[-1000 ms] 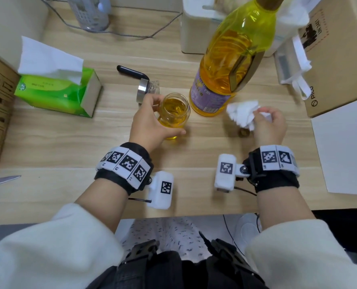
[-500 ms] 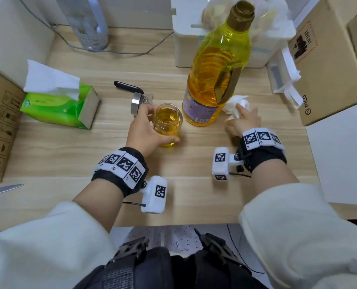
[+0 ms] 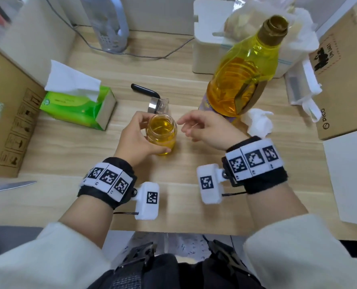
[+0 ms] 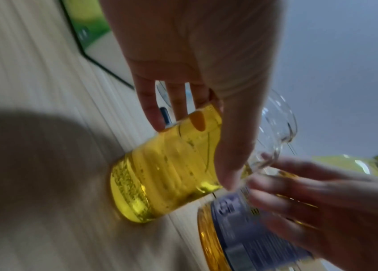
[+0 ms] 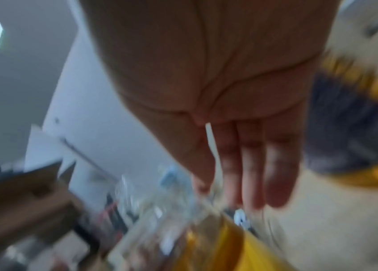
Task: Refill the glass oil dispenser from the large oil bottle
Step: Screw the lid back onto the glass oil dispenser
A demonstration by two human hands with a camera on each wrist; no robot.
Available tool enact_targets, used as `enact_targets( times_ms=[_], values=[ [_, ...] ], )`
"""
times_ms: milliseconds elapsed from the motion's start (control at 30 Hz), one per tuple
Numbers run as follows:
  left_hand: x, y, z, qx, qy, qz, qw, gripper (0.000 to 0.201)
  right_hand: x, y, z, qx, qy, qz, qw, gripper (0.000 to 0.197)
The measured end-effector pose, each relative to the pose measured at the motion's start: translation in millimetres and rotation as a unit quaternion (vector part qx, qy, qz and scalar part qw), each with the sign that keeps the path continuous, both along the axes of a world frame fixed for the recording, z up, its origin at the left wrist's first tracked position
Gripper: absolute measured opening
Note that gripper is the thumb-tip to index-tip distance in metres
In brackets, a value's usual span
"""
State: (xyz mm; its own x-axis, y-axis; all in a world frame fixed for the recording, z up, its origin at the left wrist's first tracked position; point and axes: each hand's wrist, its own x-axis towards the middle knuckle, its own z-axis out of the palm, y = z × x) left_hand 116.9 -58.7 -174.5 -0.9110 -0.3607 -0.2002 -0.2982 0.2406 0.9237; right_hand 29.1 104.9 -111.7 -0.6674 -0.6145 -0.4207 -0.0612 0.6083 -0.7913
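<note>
The glass oil dispenser [image 3: 162, 133] stands lidless on the wooden table, nearly full of yellow oil. My left hand [image 3: 136, 136] grips its left side, thumb in front and fingers behind; the left wrist view shows the dispenser [image 4: 167, 165] between them. My right hand [image 3: 202, 128] hovers just right of the rim, fingers straight and holding nothing; in the right wrist view the hand [image 5: 241, 165] is blurred. The large oil bottle [image 3: 242, 80] stands capped behind it. The dispenser's lid [image 3: 152, 100], with a black handle, lies on the table just behind the dispenser.
A crumpled white tissue [image 3: 259, 123] lies right of the bottle. A green tissue box [image 3: 79, 105] sits at left, cardboard boxes [image 3: 344, 80] at both sides, a white container [image 3: 215, 49] behind, and a knife blade [image 3: 8, 186] near the left front edge.
My right hand let go of the crumpled tissue beside the bottle and moved left toward the dispenser's rim. The left hand kept its grip on the dispenser.
</note>
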Motion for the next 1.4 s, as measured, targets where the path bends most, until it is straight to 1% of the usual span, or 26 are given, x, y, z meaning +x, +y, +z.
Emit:
enact_targets(
  times_ms=[100, 167, 233, 300, 400, 467, 533, 600, 667, 700, 767, 800, 867, 933, 1033, 1133, 1233, 1400],
  values=[
    [13, -23, -3, 0.004, 0.004, 0.016, 1.000, 0.076, -10, -48, -29, 0.027, 0.050, -0.030, 0.998, 0.053],
    [19, -34, -5, 0.008, 0.007, 0.023, 1.000, 0.077, -19, -69, -46, 0.041, 0.055, -0.020, 0.997, 0.075],
    [23, -44, -5, 0.012, 0.007, 0.031, 0.999, 0.077, -24, -85, -61, 0.063, 0.057, 0.001, 0.996, 0.088],
    [23, -49, -5, 0.014, 0.004, 0.026, 1.000, 0.076, -27, -93, -74, 0.067, 0.071, -0.010, 0.995, 0.086],
    [22, -53, -8, 0.021, -0.003, 0.018, 1.000, 0.077, -27, -99, -85, 0.073, 0.108, -0.029, 0.991, 0.077],
    [20, -52, -11, 0.031, 0.004, 0.015, 0.999, 0.078, -25, -96, -88, 0.045, 0.096, -0.065, 0.992, 0.074],
    [18, -51, -15, 0.042, 0.016, 0.014, 0.999, 0.079, -21, -90, -79, -0.020, 0.059, -0.137, 0.989, 0.069],
    [15, -50, -18, 0.069, 0.023, 0.014, 0.997, 0.081, -17, -78, -64, -0.122, 0.032, -0.187, 0.974, 0.062],
    [11, -46, -23, 0.108, 0.035, 0.009, 0.994, 0.082, -14, -63, -48, -0.215, 0.007, -0.197, 0.957, 0.062],
    [10, -44, -26, 0.121, 0.041, 0.006, 0.992, 0.083, -12, -56, -40, -0.242, -0.001, -0.192, 0.951, 0.062],
    [6, -40, -33, 0.147, 0.047, 0.004, 0.988, 0.085, -6, -46, -24, -0.245, 0.013, -0.166, 0.955, 0.059],
    [5, -38, -36, 0.158, 0.049, 0.005, 0.986, 0.085, -5, -45, -18, -0.223, 0.045, -0.142, 0.963, 0.057],
    [2, -33, -42, 0.179, 0.046, 0.002, 0.983, 0.088, -2, -45, -8, -0.152, 0.149, -0.066, 0.975, 0.059],
    [-1, -28, -45, 0.199, 0.044, -0.003, 0.979, 0.091, -1, -47, 1, -0.088, 0.239, 0.029, 0.967, 0.063],
    [-5, -26, -50, 0.209, 0.041, -0.016, 0.977, 0.089, 0, -53, 12, 0.000, 0.308, 0.142, 0.941, 0.062],
    [-8, -26, -52, 0.201, 0.030, -0.029, 0.979, 0.080, 2, -59, 24, 0.053, 0.316, 0.190, 0.928, 0.061],
    [-9, -26, -57, 0.181, 0.023, -0.035, 0.983, 0.081, 2, -65, 32, 0.076, 0.302, 0.213, 0.926, 0.063],
    [-9, -23, -61, 0.169, 0.029, -0.022, 0.985, 0.085, 6, -68, 31, 0.098, 0.313, 0.197, 0.924, 0.063]
  ],
)
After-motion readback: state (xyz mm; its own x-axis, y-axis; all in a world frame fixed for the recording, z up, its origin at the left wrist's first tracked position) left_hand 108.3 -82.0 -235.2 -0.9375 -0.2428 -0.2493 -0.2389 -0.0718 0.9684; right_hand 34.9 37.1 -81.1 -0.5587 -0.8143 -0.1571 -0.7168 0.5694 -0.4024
